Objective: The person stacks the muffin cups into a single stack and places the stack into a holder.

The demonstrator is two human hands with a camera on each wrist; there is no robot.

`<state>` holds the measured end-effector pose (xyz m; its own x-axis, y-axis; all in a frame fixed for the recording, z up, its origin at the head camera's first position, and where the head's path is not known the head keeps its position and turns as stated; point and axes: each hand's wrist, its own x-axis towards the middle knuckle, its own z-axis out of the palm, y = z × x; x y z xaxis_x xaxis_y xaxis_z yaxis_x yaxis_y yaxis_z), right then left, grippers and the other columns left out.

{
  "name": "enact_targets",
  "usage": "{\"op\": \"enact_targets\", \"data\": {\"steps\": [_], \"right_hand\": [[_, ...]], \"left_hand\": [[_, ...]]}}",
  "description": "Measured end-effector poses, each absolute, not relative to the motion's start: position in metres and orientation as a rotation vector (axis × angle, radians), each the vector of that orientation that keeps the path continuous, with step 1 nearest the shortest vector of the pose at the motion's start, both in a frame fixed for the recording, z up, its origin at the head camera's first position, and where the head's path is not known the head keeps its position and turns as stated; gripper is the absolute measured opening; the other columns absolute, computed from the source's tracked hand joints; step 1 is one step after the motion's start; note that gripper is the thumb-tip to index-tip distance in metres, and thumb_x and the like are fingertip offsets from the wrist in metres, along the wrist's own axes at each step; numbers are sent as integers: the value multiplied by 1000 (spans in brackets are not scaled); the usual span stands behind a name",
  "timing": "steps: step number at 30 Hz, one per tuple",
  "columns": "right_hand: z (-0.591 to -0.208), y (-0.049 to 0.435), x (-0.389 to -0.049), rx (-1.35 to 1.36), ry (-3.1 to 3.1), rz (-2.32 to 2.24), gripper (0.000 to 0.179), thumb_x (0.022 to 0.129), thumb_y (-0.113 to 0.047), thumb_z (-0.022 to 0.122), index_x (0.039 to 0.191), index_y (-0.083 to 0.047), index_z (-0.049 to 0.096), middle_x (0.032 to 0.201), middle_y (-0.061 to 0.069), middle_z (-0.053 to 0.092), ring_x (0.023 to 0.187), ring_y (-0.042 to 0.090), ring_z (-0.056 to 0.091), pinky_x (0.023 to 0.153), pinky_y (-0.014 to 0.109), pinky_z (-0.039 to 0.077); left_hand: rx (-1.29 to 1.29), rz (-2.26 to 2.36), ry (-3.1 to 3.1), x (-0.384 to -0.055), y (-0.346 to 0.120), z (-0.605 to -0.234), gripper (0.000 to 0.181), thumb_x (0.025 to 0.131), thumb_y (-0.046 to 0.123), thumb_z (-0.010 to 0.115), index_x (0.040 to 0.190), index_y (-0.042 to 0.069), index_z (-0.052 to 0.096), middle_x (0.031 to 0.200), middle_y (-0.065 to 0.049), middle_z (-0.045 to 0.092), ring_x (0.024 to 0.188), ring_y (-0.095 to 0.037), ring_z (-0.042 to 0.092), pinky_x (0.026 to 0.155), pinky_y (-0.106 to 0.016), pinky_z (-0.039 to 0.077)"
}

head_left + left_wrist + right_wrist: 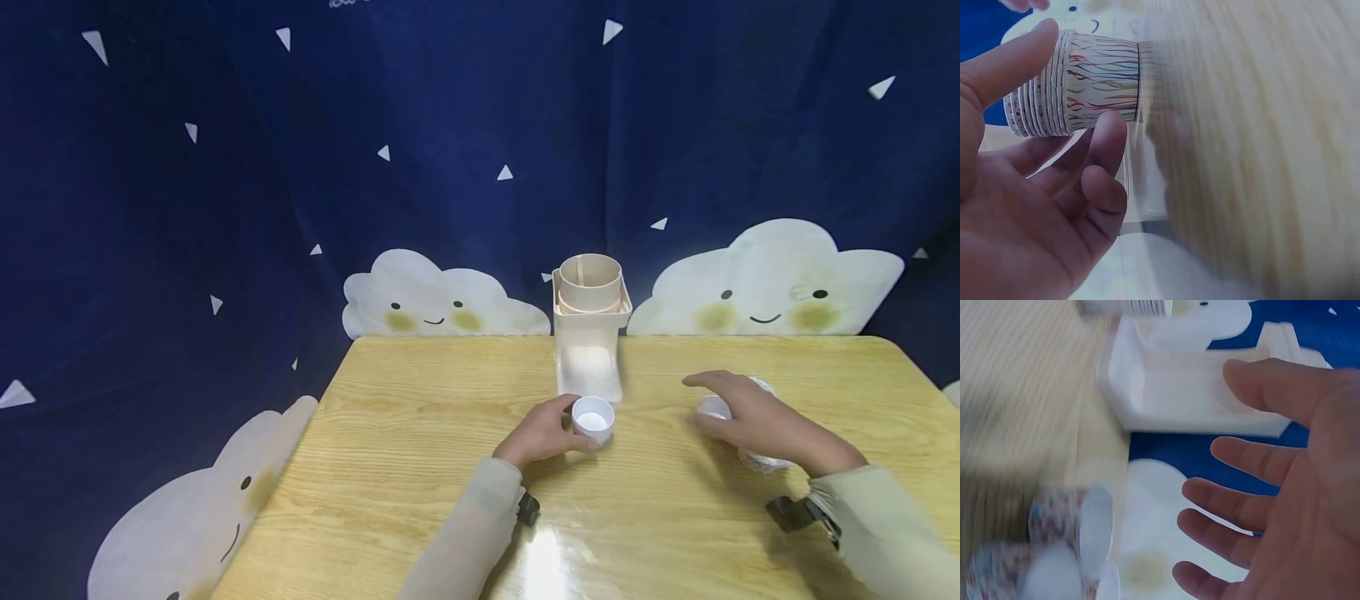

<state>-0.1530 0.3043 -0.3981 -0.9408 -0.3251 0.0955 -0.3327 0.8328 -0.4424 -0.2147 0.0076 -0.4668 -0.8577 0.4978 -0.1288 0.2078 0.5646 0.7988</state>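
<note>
A nested stack of small white paper cups (592, 418) stands on the table in front of a cream-coloured dispenser. My left hand (536, 435) grips it from the left side. In the left wrist view, coloured wavy lines decorate the stack (1102, 81), with the thumb (1025, 59) on one side and fingers on the other. My right hand (765, 423) hovers over the table's right part, fingers spread and holding nothing. Beneath and beside it are more small cups (714, 407), partly hidden by the hand. The right wrist view shows these patterned cups (1057, 515) blurred.
The cream dispenser (588, 335), with a round tube on top, stands at the table's back edge. Behind the wooden table (420, 433) hangs a dark blue curtain (450, 108) with white triangles and smiling clouds. Each wrist wears a dark strap-like device (528, 508).
</note>
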Motion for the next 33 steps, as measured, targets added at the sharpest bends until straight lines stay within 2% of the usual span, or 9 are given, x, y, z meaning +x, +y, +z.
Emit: {"op": "enact_targets", "data": {"steps": [4,8,13,20,23,28,33], "right_hand": [[-398,322,-150,487,-3016,707,57,93,-30,69,135,4,53,136,33,52,124,53,47,93,66,42],[-402,339,-144,466,-3005,624,55,90,-26,72,132,6,55,132,34,55,119,53,51,90,64,45],[-412,360,-132,420,-3027,529,56,87,-27,75,128,7,57,126,35,58,113,54,54,87,63,46],[-428,380,-119,385,-3020,514,53,80,-28,81,121,0,63,118,32,63,108,52,59,82,60,50],[-432,384,-118,333,-3069,501,61,80,-35,81,125,0,61,120,36,60,109,54,57,82,61,49],[-437,386,-120,241,-3148,498,79,80,-46,78,130,10,53,126,43,52,112,60,51,84,65,46],[-448,385,-122,258,-3125,473,80,77,-43,81,125,16,55,121,42,56,108,58,55,84,63,47]], "left_hand": [[585,1206,2463,-214,10,-466,65,75,28,86,133,24,58,117,4,69,112,-15,64,92,-28,49],[615,1207,2466,-215,10,-465,68,75,26,86,135,23,55,118,2,68,109,-15,65,86,-24,49],[646,1231,2451,-216,10,-467,66,76,24,86,135,22,55,119,2,68,109,-16,66,87,-24,50],[615,1218,2477,-212,10,-469,63,75,25,86,132,21,58,114,4,70,106,-13,66,88,-24,49],[603,1217,2485,-210,11,-469,63,74,25,87,130,22,59,113,4,70,107,-12,66,88,-24,48],[604,1224,2494,-211,11,-469,62,75,25,87,130,24,60,113,5,70,104,-10,64,90,-25,48],[613,1217,2505,-212,10,-471,61,75,24,87,130,24,61,115,6,70,105,-9,64,92,-24,47]]}}
